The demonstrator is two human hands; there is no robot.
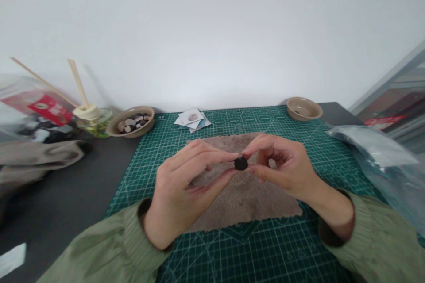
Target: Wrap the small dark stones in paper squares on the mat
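Note:
A small dark, rounded piece (241, 163) is held up between both hands near the middle of the view. My left hand (192, 181) pinches it from the left between thumb and fingertips. From the right, my right hand (282, 163) grips the same piece with thumb and index finger, its other fingers curled. Below the hands a grey-brown cloth (245, 203) lies flat on a green cutting mat (212, 256) with white grid lines.
At the back left stands a bowl (146, 129) of dark, white and tan pieces, beside a reed diffuser (91, 117) and bags. Several cards (193, 118) lie at the mat's back. Another bowl (304, 115) and a plastic bag (381, 146) are on the right.

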